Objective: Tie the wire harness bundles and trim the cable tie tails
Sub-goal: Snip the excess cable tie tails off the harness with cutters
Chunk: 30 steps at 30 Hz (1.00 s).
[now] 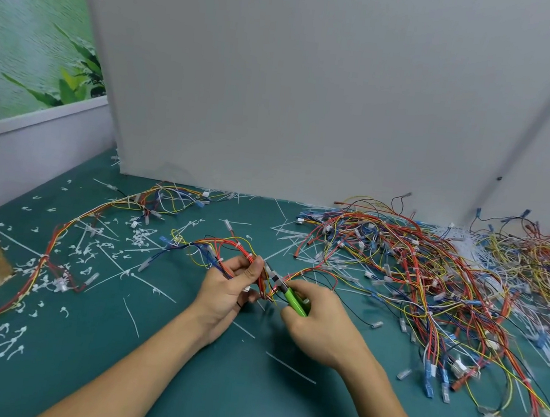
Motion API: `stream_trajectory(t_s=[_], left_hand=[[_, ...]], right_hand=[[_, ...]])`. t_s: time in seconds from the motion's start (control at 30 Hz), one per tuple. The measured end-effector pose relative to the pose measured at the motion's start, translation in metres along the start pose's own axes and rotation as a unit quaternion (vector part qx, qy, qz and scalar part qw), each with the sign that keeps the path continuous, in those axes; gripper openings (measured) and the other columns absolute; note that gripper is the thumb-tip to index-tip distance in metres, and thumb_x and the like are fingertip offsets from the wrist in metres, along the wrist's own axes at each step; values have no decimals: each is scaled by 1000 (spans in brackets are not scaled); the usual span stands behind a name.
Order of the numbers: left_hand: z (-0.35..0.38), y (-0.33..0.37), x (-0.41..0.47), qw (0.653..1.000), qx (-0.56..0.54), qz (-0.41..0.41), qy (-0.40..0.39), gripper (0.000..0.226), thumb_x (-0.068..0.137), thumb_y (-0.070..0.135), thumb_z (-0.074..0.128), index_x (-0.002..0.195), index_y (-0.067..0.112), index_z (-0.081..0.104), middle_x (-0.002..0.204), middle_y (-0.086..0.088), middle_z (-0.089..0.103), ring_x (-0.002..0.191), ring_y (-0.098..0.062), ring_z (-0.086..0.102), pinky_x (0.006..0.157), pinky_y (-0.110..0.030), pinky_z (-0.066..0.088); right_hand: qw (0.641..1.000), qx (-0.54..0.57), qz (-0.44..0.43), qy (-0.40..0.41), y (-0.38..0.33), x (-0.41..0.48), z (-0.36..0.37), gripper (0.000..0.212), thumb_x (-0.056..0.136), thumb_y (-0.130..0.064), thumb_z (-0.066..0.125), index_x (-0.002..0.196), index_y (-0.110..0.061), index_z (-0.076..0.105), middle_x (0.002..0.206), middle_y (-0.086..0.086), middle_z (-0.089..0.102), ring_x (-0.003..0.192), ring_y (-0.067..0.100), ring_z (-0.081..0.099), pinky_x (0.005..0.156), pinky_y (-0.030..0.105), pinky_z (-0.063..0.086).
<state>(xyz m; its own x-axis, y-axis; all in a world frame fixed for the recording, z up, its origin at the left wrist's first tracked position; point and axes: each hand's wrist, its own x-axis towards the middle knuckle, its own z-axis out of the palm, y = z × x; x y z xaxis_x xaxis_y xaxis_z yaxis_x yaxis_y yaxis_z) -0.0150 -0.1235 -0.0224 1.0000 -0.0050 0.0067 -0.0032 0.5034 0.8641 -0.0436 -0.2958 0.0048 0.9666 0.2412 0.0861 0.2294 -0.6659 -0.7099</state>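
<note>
The scene is lit evenly and quite brightly, seemingly from above. Only soft, faint shadows are cast on the worktop. Straight lines are bent by the wide lens, and detail is softened toward the right edge.

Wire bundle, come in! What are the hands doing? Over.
Left hand grips wire bundle. Right hand holds green cutters at it. Wire pile close on right.
</note>
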Motion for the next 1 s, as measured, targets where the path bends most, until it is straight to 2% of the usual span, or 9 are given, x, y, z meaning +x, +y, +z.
stream_trajectory(t_s=[0.17,0.23,0.3,0.37,0.43,0.53,0.73,0.93,1.0], left_hand=[[0,-1,0,1000,7,-1,0,21,78,19,70,88,2,64,68,0,68,54,-7,57,45,-18,38],[0,-1,0,1000,11,-2,2,22,76,20,72,87,3,64,66,0,66,54,-7,56,45,-19,38],[-1,-1,0,1000,14,-2,2,22,76,20,73,87,3,65,66,-1,65,55,-8,57,45,-19,38],[-1,-2,0,1000,15,-2,3,22,76,20,73,87,3,65,67,-2,66,56,-9,57,45,-19,39],[-2,-2,0,1000,15,-1,3,22,76,21,74,87,3,66,69,-3,66,58,-10,57,46,-20,39],[-3,-2,-1,999,31,-4,-12,22,81,22,71,90,1,70,79,-9,69,64,-14,57,48,-22,41],[3,-2,-4,999,52,2,-8,30,79,19,71,97,-5,68,86,-13,69,62,-16,56,49,-23,40],[2,-5,-2,998,65,10,5,6,90,6,67,90,1,69,79,-9,65,66,-17,52,46,-22,37],[0,-6,-1,997,76,12,8,7,92,4,66,87,3,70,75,-8,64,62,-15,51,45,-21,35]], right_hand=[[1000,2,-1,18,1,0,1,15,89,-21,56,99,-22,67,63,-15,54,57,10,42,54,21,38],[1000,4,6,26,-1,0,1,16,90,-21,55,99,-20,67,71,-1,58,57,12,39,57,30,41],[1000,6,8,19,-2,-1,1,13,90,-21,54,96,-17,65,72,6,56,61,16,37,58,33,38],[1000,15,10,9,-3,-2,0,8,91,-21,54,87,-18,60,65,0,47,61,17,34,58,34,35],[1000,24,18,6,-3,-2,-1,14,91,-20,55,77,-21,54,60,-6,41,60,16,33,57,33,32],[998,41,40,14,-3,0,-3,18,93,-19,56,75,-18,52,55,-7,38,59,16,33,57,33,31],[998,51,48,8,-1,0,-4,16,95,-20,57,79,-18,56,53,-10,41,57,14,33,57,31,32],[998,33,47,-6,0,0,-3,11,93,-23,54,91,-23,65,61,-6,46,59,15,37,59,32,36],[999,23,49,-10,0,0,-4,13,91,-23,53,94,-22,66,66,-2,49,61,17,38,61,32,38]])
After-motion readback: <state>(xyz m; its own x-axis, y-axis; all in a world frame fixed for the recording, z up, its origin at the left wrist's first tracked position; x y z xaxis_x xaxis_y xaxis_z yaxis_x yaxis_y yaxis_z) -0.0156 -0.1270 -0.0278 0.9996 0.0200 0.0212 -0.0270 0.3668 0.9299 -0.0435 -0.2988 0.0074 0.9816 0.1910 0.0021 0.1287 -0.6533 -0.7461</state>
